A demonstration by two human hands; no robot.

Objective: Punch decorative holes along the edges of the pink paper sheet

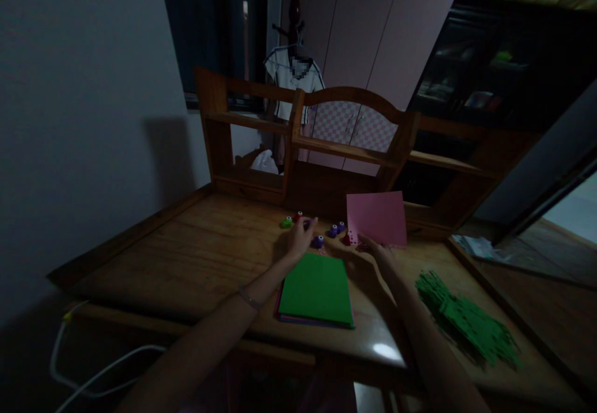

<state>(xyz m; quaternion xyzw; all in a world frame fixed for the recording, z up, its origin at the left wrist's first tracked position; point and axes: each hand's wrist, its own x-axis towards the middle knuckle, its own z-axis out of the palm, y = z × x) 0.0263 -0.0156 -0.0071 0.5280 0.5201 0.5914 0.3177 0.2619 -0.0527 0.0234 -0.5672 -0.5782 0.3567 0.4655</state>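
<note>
Wooden desk [186, 264] — dim room

At a dim wooden worktop [196, 257], the right hand [380, 254] holds up a pink sheet [377, 217] while the left hand [301, 239] reaches among small craft punches [318, 241]; a green paper stack [316, 290] lies between, green cut pieces [466, 320] to the right.

Both arms stretched forward.
Left hand [301, 237] fingers curled, palm down; right hand [380, 252] pinched shut, wrist low, forearm angled inward.
</note>
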